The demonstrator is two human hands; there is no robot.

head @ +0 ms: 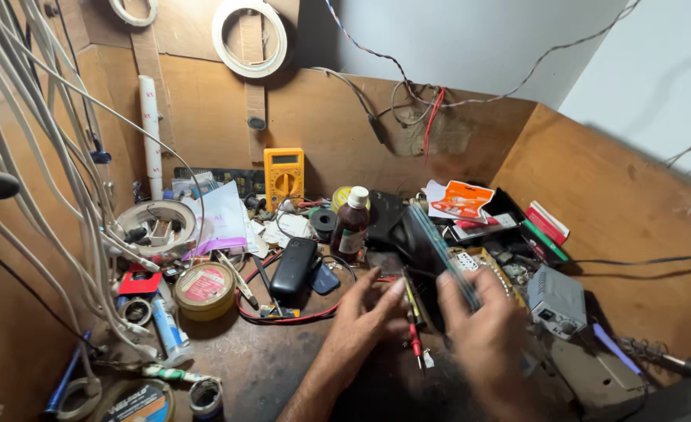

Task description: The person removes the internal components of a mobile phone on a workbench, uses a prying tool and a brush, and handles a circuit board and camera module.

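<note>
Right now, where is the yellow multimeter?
In the head view, the yellow multimeter leans against the wooden back wall, left of centre, behind the brown bottle.

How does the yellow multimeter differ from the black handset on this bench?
The yellow multimeter stands upright against the back board; the black handset lies flat on the bench. The multimeter is bright yellow with a dial and a screen; the handset is plain black with no dial showing. The handset lies nearer the left hand. Both are untouched.

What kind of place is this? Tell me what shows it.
Most likely an electronics repair bench: a yellow multimeter leans on the wooden back wall, red probe leads trail over the cluttered top, and a tin of paste sits nearby.
</note>
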